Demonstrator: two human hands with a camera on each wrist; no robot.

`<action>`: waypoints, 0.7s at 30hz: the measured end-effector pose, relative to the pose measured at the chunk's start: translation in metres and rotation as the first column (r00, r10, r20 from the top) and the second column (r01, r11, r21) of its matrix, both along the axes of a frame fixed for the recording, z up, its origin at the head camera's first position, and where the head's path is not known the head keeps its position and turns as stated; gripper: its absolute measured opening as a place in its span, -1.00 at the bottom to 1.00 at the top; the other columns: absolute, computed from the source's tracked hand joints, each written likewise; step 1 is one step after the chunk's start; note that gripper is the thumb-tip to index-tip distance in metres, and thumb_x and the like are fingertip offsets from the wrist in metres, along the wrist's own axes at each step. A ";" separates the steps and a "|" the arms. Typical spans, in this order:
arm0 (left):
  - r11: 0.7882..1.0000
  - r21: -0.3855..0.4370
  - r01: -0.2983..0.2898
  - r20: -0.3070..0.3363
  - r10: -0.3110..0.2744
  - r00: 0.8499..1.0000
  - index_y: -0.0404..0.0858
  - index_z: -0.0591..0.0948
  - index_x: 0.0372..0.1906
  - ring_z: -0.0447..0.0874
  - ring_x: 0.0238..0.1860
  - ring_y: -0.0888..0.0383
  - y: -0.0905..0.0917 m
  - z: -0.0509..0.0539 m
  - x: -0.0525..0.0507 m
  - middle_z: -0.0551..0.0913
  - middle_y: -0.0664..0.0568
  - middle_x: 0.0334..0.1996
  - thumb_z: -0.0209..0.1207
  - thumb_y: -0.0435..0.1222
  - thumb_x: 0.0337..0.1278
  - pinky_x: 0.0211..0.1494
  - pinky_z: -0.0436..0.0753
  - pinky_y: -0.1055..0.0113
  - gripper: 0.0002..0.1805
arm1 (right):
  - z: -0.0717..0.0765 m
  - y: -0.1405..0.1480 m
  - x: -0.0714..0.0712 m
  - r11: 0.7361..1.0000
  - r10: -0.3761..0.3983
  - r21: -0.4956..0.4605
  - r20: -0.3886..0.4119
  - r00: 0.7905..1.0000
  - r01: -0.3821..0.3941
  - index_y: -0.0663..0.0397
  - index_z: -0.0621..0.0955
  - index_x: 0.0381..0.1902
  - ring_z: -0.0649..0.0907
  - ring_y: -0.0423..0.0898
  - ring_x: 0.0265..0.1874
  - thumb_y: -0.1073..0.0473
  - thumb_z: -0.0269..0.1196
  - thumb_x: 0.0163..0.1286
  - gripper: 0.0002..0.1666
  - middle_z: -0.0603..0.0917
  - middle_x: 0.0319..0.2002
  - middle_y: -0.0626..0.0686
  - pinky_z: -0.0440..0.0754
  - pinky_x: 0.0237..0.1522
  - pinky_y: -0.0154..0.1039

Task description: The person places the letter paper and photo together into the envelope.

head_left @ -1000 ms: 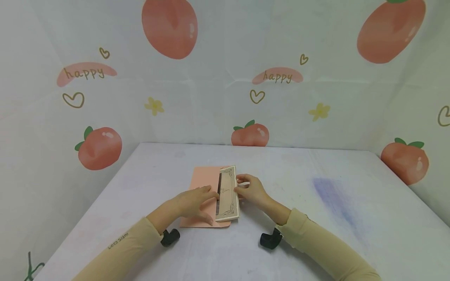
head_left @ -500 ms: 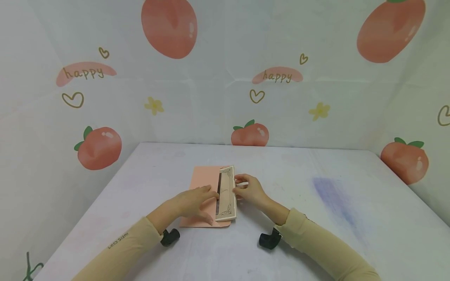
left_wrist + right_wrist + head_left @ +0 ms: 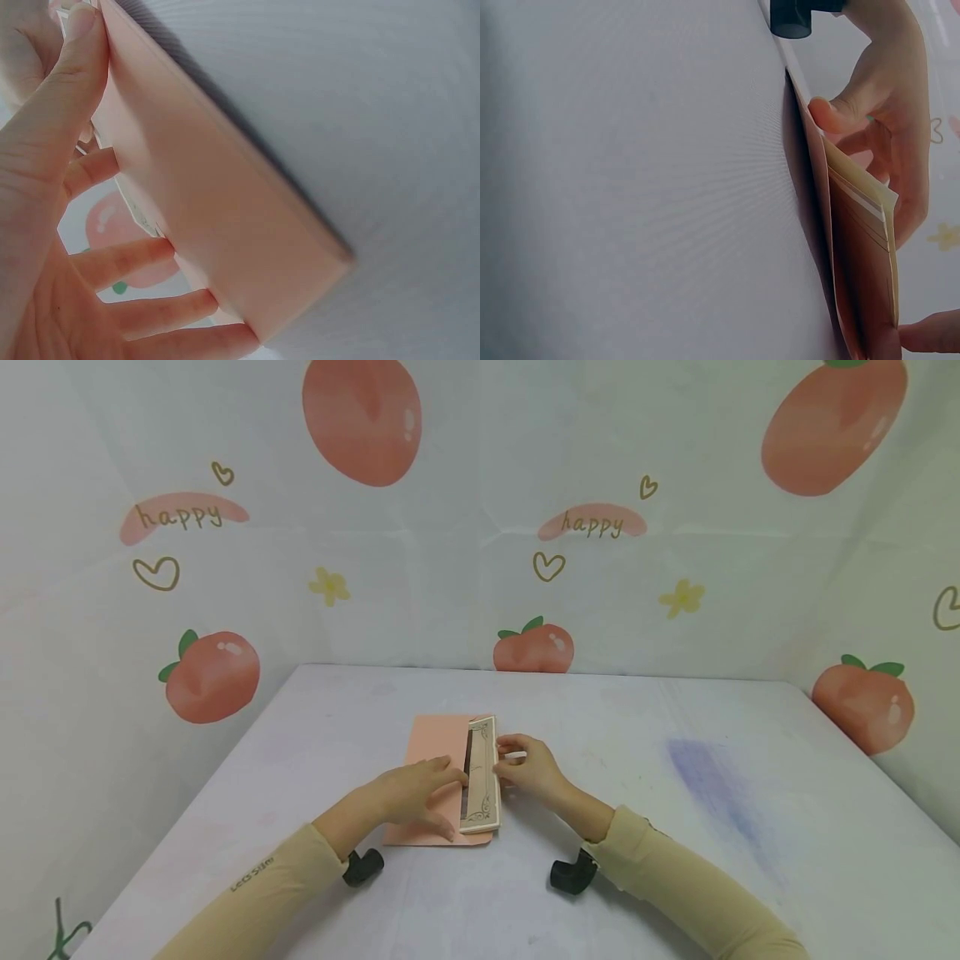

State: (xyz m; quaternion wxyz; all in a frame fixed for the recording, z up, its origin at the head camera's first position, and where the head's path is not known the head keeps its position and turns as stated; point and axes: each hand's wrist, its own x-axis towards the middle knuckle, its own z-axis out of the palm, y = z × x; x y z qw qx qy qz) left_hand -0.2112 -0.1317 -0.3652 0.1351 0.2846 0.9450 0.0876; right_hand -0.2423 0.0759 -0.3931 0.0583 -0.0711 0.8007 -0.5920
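A flat pink paper sleeve (image 3: 431, 739) lies mid-table, with a cream card (image 3: 480, 772) bearing an ornate border jutting from its right side. My left hand (image 3: 412, 789) rests spread on the sleeve, its fingertips along the dark opening. In the left wrist view those fingers meet the edge of the pink sleeve (image 3: 202, 187). At the card's outer right edge, my right hand (image 3: 534, 768) pinches it between thumb and fingers. The right wrist view looks along the sleeve's side, where thin layers show and one right fingertip (image 3: 930, 334) touches the edge.
Black wrist cameras hang beneath both cuffs, the left camera (image 3: 363, 867) and the right camera (image 3: 573, 875). The white table (image 3: 615, 718) has a bluish smudge (image 3: 712, 785) at the right. A printed cloth (image 3: 450, 560) covers the wall behind.
The card has slid slightly left, so less of it projects from the pink sleeve. My right hand has moved left along with it, while my left hand stays in place.
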 end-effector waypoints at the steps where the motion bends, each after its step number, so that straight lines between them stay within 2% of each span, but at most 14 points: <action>1: 1.000 0.000 -0.001 0.003 0.001 1.000 0.02 0.39 0.20 0.27 0.35 -0.23 0.000 0.000 0.000 0.24 -0.23 0.38 0.29 0.20 -0.20 0.24 0.41 -0.13 -0.23 | 0.000 0.000 0.000 1.000 0.000 0.004 -0.002 1.000 0.000 0.39 0.49 0.06 0.67 -0.11 -0.31 0.48 0.22 0.08 -0.49 0.57 -0.08 0.28 0.70 -0.34 -0.24; 10: 1.000 0.011 0.002 -0.006 -0.002 1.000 0.01 0.40 0.18 0.31 0.32 -0.23 0.000 0.001 -0.001 0.27 -0.24 0.35 0.31 0.19 -0.22 0.21 0.45 -0.12 -0.23 | -0.003 0.001 -0.001 1.000 0.019 0.016 -0.012 1.000 -0.019 0.40 0.49 0.07 0.66 -0.11 -0.29 0.45 0.23 0.07 -0.48 0.57 -0.07 0.29 0.68 -0.35 -0.29; 15: 1.000 -0.001 0.011 -0.007 -0.011 1.000 0.02 0.39 0.18 0.31 0.33 -0.23 0.000 0.001 -0.001 0.25 -0.26 0.36 0.29 0.20 -0.19 0.21 0.45 -0.11 -0.24 | -0.002 0.001 0.000 0.999 0.032 0.036 -0.044 0.999 -0.031 0.43 0.49 0.04 0.67 -0.10 -0.29 0.45 0.24 0.05 -0.48 0.58 -0.09 0.31 0.65 -0.36 -0.35; 21: 1.000 -0.002 0.006 -0.001 -0.006 1.000 0.02 0.38 0.18 0.28 0.34 -0.25 0.000 0.002 0.000 0.24 -0.27 0.37 0.28 0.20 -0.18 0.21 0.44 -0.15 -0.25 | -0.003 0.000 -0.001 0.999 0.039 0.032 -0.017 0.999 -0.039 0.39 0.48 0.07 0.68 -0.05 -0.23 0.46 0.27 0.04 -0.44 0.58 -0.06 0.29 0.66 -0.27 -0.33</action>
